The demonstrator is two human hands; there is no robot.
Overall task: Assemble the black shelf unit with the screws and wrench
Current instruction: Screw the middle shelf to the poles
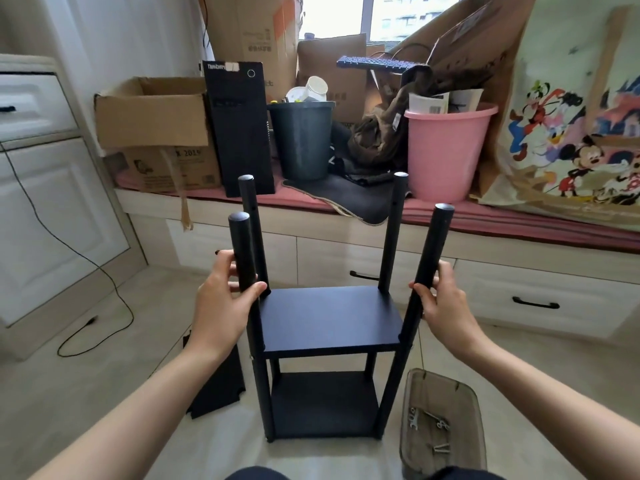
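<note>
The black shelf unit (329,320) stands upright on the floor in front of me, with two boards fixed between four round black posts. My left hand (221,299) grips the near left post (242,251) just above the upper board. My right hand (443,303) grips the near right post (433,247) at about the same height. A loose black board (216,389) lies on the floor to the left of the unit. At the lower right, a clear brown tray (441,386) holds a small wrench (413,420) and a few screws (440,448).
A low window bench with drawers (533,299) runs behind the unit, piled with cardboard boxes (152,112), a black computer tower (239,129), a dark bin (301,140) and a pink bucket (446,150). A black cable (86,337) loops over the floor at left, by white cabinets.
</note>
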